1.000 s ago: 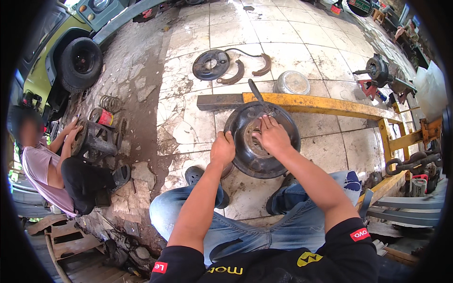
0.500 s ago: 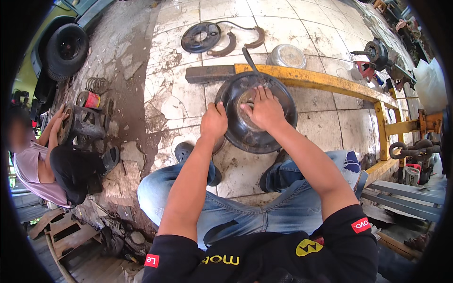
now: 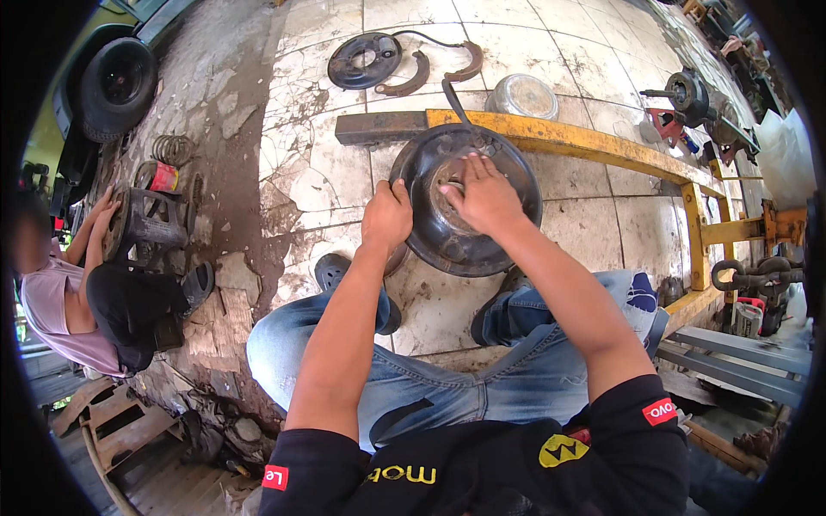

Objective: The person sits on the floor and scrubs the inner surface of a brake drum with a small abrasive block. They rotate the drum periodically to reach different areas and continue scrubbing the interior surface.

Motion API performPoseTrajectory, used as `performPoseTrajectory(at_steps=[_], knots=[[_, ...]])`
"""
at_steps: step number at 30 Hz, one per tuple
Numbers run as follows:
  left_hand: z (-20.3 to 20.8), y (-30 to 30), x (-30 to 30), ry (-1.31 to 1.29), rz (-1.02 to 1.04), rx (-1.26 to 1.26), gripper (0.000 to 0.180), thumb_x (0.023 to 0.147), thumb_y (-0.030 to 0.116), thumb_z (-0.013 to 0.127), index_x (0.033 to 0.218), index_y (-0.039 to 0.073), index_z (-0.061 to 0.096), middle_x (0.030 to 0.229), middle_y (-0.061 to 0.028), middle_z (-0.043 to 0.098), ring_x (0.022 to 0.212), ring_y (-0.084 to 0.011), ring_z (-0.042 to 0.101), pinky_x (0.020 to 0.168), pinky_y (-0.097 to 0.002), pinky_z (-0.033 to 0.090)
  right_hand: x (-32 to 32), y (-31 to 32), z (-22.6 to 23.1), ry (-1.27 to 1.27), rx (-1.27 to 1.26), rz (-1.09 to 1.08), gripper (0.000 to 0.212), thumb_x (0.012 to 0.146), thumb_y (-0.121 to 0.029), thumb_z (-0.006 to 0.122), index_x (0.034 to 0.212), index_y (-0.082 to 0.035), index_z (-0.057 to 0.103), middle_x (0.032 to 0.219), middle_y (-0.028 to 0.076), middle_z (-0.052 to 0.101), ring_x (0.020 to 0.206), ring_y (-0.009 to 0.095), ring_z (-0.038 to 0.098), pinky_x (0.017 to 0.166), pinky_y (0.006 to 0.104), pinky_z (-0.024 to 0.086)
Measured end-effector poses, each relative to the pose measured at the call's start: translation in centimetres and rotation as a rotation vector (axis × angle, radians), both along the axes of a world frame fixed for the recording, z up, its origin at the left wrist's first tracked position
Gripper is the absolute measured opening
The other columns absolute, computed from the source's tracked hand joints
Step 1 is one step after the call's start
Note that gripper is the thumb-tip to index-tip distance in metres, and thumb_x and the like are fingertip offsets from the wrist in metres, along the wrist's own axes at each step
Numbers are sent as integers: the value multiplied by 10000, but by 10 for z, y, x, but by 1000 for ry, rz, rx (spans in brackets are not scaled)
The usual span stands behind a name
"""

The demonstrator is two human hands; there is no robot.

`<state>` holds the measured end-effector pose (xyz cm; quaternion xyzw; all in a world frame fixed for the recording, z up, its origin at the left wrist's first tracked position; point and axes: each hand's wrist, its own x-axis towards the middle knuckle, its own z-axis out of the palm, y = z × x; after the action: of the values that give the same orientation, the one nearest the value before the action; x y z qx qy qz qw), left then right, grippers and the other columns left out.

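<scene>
A round black brake backing plate (image 3: pixel 428 241) is tilted up in front of my knees, with a black cable (image 3: pixel 455 103) running from its top edge. My left hand (image 3: pixel 387 212) is closed on the plate's left rim, thumb uppermost. Across the plate's middle lies my right hand (image 3: pixel 490 196), its fingers stretched out and the thumb beside the worn centre hole. Whatever may be under the right palm is hidden. Farther off on the tiles rest a second backing plate (image 3: pixel 365 62) and two curved brake shoes (image 3: pixel 407 79).
A yellow steel beam (image 3: pixel 585 148) crosses just beyond the plate and joins a yellow frame at right. Behind it sits a round metal drum (image 3: pixel 523 96). A co-worker (image 3: pixel 69 292) sits at left, hands by a dark stool (image 3: pixel 155 224). A coil spring (image 3: pixel 174 150) stands nearby.
The view has shifted slightly. My right hand has moved a little over the plate's centre, while my left keeps its grip on the rim. The co-worker's hands have shifted slightly.
</scene>
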<state>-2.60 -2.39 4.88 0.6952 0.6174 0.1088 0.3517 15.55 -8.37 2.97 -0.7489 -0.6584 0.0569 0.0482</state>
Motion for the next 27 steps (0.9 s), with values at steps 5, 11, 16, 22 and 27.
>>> performPoseTrajectory(at_steps=[5,11,16,22,27], knots=[[-2,1,-1,7,5,-10,464,1007,381,335,1045,-44,516,979,-337,628,950,-490,600,854,-527,459,14,-14,11,-9,-113,-10,711,984,-520,360,1382,67,409,1446,267,385,1370,385,346,1127,420,304],[-4,2,-3,41,-30,14,454,1008,382,337,1050,-36,507,977,-338,628,950,-490,601,849,-529,462,-9,3,1,94,35,40,710,985,-516,354,1384,69,408,1478,232,361,1388,344,334,1142,415,282],[-2,0,-1,17,-29,3,457,1011,383,328,1049,-37,505,979,-349,622,961,-495,595,859,-532,454,-14,3,6,-25,-82,-149,735,983,-531,342,1404,71,374,1486,243,343,1398,368,307,1149,435,260],[-4,0,1,-23,-6,20,498,1012,392,329,1055,-63,526,988,-355,610,970,-505,578,856,-520,445,-1,2,0,106,15,14,740,974,-547,352,1417,45,370,1501,240,317,1403,375,294,1144,460,263],[-7,3,3,-41,13,19,501,1011,389,323,1068,-65,527,1009,-355,610,981,-503,581,866,-518,447,-18,-6,-5,216,68,179,724,969,-541,373,1418,27,380,1494,211,348,1404,363,297,1134,462,281]])
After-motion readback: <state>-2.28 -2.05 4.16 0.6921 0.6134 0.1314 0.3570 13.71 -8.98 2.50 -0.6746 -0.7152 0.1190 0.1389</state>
